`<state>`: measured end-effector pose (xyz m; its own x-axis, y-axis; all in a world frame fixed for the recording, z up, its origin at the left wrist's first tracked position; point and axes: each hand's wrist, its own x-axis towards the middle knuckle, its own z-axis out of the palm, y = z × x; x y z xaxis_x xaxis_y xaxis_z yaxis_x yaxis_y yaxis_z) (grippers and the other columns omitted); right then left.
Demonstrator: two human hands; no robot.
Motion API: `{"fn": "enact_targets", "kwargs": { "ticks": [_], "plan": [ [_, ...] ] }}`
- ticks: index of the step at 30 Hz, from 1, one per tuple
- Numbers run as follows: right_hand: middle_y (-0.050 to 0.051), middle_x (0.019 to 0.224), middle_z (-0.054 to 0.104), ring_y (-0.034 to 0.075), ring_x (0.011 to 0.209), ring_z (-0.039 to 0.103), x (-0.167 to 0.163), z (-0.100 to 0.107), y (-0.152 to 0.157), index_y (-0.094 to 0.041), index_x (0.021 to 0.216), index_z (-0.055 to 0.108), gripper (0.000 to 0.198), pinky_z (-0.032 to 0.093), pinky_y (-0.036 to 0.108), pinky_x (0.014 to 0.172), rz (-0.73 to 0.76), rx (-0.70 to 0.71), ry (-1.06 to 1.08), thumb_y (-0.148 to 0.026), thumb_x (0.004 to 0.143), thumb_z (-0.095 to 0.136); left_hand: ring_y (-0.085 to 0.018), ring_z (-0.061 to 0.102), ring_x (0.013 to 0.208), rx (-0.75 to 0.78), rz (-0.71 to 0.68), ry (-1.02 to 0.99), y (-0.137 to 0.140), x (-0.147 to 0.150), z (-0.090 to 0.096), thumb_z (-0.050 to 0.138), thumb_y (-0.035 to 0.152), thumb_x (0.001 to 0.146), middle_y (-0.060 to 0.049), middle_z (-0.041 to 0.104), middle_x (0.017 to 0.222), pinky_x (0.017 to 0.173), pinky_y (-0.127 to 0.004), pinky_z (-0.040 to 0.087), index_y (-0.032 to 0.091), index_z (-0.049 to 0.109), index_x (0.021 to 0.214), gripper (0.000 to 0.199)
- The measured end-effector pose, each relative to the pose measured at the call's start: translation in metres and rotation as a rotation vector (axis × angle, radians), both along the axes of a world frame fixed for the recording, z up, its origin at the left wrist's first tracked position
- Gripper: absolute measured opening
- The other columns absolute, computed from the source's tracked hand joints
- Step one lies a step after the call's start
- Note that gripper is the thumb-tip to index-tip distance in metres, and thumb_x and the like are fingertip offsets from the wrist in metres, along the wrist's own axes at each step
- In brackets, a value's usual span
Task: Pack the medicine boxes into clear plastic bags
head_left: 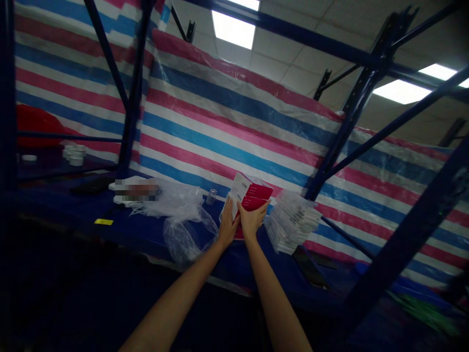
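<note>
Left hand (227,224) and right hand (252,220) clamped around stacked red-and-white cartons (249,191) over blue shelf (142,232), near plastic-wrapped stack (291,220). Uneven squeeze could make top one slip.

We've got two-tone cartons (252,194): crimson faces with white print, white sides with dark print. Backdrop tarp (234,132) runs pink, white and blue stripes, light and dark blues both. Rack frame (132,93): dark blue. Shelf (135,234): also blue. We see one yellow label (103,222), white jars (76,159), a clear plastic bag (183,239), a black flat slab (309,269), bright red sheeting (36,127) far left.
</note>
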<state>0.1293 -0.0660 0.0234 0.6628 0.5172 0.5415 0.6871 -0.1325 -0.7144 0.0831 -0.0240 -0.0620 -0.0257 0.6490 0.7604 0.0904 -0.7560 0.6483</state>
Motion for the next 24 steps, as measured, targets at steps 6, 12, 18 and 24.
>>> {"fn": "enact_targets", "kwargs": {
  "ticks": [6, 12, 18, 24],
  "plan": [
    [0.017, 0.135, 0.034, 0.031, 0.118, 0.04, 0.0045, -0.0052, -0.0059, -0.019, 0.141, -0.006, 0.109, 0.036, 0.042, 0.091, 0.037, -0.003, -0.031, -0.064, 0.063, 0.056, -0.017, 0.006, 0.135, 0.001, 0.004, 0.028, 0.0063, 0.0013, -0.0037, 0.035, 0.039, 0.089, -0.006, 0.01, 0.148, 0.111, -0.038, 0.011, 0.02, 0.013, 0.14, 0.059],
    [0.016, 0.138, 0.031, 0.031, 0.12, 0.038, 0.0069, -0.0042, -0.0071, -0.022, 0.141, -0.002, 0.104, 0.034, 0.046, 0.092, 0.037, -0.03, -0.076, -0.066, 0.064, 0.053, -0.018, 0.011, 0.135, -0.073, -0.008, 0.061, 0.0041, -0.0014, -0.0025, 0.038, 0.038, 0.087, -0.01, 0.011, 0.148, 0.11, -0.039, 0.015, 0.017, 0.01, 0.141, 0.064],
    [0.017, 0.138, 0.03, 0.03, 0.121, 0.037, 0.0091, -0.0005, -0.0101, -0.02, 0.14, -0.007, 0.106, 0.032, 0.047, 0.094, 0.049, -0.09, -0.088, -0.065, 0.065, 0.053, -0.02, 0.013, 0.135, -0.1, -0.07, -0.008, 0.0012, -0.0026, -0.0011, 0.042, 0.043, 0.085, -0.01, 0.007, 0.148, 0.109, -0.039, 0.017, 0.02, -0.002, 0.141, 0.075],
    [0.021, 0.136, 0.031, 0.031, 0.123, 0.034, 0.0031, 0.0026, -0.0106, -0.014, 0.14, -0.006, 0.112, 0.029, 0.049, 0.096, 0.02, -0.142, -0.007, -0.066, 0.062, 0.055, -0.021, 0.007, 0.135, -0.105, -0.041, -0.037, 0.0029, 0.0027, -0.0094, 0.045, 0.04, 0.084, -0.017, 0.005, 0.147, 0.11, -0.041, 0.014, 0.012, -0.005, 0.14, 0.08]
  ]
}}
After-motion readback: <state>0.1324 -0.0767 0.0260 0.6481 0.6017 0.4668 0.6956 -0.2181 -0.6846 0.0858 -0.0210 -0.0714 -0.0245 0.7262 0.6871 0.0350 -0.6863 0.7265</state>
